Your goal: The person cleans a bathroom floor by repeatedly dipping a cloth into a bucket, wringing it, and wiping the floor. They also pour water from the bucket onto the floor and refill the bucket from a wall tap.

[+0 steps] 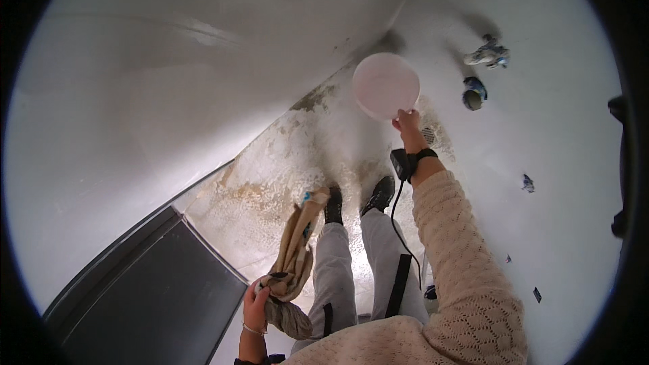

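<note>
My left hand (pixel 257 299), low in the view, grips a bunched tan cloth (pixel 294 251) with blue and dark patches. A grey-brown cloth (pixel 288 317) hangs from the same hand. My right hand (pixel 408 121) is stretched out ahead and pinches the rim of a round, pale pink plastic basin (pixel 386 85). The basin is held in the air near the corner of the walls; whether anything is in it I cannot tell. A black device on a strap (pixel 403 163) sits on my right wrist, with a cable running down from it.
The stained floor (pixel 263 162) looks wet, with a drain grate (pixel 428 135) by the right wall. Wrapped pipe stubs, apparently, jut from that wall: one upper (pixel 489 53), one lower (pixel 474 94). A dark panel (pixel 157 294) lies at lower left. My shoes (pixel 380 195) stand on the floor.
</note>
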`<state>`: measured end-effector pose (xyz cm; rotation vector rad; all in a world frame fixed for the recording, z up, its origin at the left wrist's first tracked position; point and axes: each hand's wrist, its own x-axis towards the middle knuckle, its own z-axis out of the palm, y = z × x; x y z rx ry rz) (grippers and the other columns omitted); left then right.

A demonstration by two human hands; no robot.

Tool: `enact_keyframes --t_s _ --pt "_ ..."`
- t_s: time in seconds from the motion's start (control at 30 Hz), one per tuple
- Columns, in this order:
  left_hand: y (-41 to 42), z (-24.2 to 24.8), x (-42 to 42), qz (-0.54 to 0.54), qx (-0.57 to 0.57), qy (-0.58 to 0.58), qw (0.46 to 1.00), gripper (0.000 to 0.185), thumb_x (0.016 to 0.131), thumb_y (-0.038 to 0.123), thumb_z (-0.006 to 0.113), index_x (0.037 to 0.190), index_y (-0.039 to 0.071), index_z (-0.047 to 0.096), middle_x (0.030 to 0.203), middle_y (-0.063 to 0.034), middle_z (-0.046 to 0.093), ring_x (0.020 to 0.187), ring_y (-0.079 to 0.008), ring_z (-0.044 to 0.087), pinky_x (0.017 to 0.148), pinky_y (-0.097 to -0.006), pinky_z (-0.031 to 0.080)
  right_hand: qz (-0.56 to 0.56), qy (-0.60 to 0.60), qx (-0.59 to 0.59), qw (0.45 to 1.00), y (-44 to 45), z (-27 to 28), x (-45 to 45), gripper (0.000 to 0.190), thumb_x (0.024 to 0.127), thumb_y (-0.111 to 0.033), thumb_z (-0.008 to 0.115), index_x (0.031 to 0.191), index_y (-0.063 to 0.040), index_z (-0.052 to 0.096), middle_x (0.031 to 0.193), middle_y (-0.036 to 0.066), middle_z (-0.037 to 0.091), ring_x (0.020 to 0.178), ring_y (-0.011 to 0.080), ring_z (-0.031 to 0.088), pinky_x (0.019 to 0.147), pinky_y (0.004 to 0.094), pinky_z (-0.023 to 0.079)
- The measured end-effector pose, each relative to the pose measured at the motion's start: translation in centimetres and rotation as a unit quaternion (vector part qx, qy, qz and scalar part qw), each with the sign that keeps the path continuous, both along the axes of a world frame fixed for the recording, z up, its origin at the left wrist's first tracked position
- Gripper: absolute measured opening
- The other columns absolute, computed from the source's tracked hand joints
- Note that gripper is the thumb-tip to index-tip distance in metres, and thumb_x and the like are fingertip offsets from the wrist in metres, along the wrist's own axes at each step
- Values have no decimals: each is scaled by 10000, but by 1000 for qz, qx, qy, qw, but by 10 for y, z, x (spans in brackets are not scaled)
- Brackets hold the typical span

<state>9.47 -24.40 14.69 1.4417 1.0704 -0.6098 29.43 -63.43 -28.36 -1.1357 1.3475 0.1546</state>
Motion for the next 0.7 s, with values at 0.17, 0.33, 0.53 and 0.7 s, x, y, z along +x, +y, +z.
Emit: enact_keyframes --t_s 0.17,0.33,0.53,0.7 --pt "-2 -7 -3 20 -6 0 1000 285 854 99 473 1108 -27 504 1022 -104 565 917 -190 555 814 -315 449 -21 -24 47 998 9 -44 -3 439 809 -29 505 1227 -31 371 947 126 528 763 202 571 562 303 491" --pt "-6 -7 7 6 -9 10 1000 294 857 91 469 1121 -36 498 1033 -115 569 927 -200 560 815 -317 457 146 19 -139 979 7 6 -10 497 837 10 455 1306 -40 295 1142 96 490 897 209 558 702 299 504" --pt "-9 -7 20 -33 -58 -7 998 305 860 118 472 1123 -36 494 1043 -124 565 933 -214 561 809 -326 465 -33 -390 -317 864 -30 233 -1 464 836 -67 582 1219 -25 323 1042 59 483 838 122 533 611 214 458" --pt "-13 2 29 -73 -70 -30 994 320 858 115 469 1141 -32 486 1066 -123 556 950 -212 552 830 -324 451 108 -248 -413 870 -82 328 48 487 805 -149 616 1225 -39 397 859 89 590 783 174 581 665 279 466"
